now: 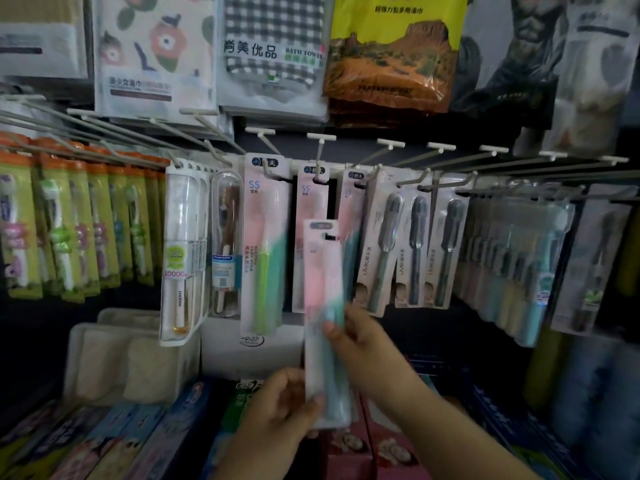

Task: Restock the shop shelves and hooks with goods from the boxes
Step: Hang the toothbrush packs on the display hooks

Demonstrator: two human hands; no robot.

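A pink-and-teal toothbrush pack point(323, 289) stands upright in front of the hook rack, its hang hole below the middle hook point(320, 174). My left hand point(284, 403) grips the pack's bottom end. My right hand point(356, 336) pinches its right edge at mid-height. Matching pink-and-teal packs point(265, 244) hang on the hooks just behind it, one directly behind the held pack.
Green toothbrush packs point(72, 220) hang at left, grey LMK packs point(412, 247) and pastel packs point(512, 265) at right. Packaged towels point(273, 53) hang above. Toothpaste boxes point(145, 441) lie on the shelf below, with white sponge packs point(128, 362) at left.
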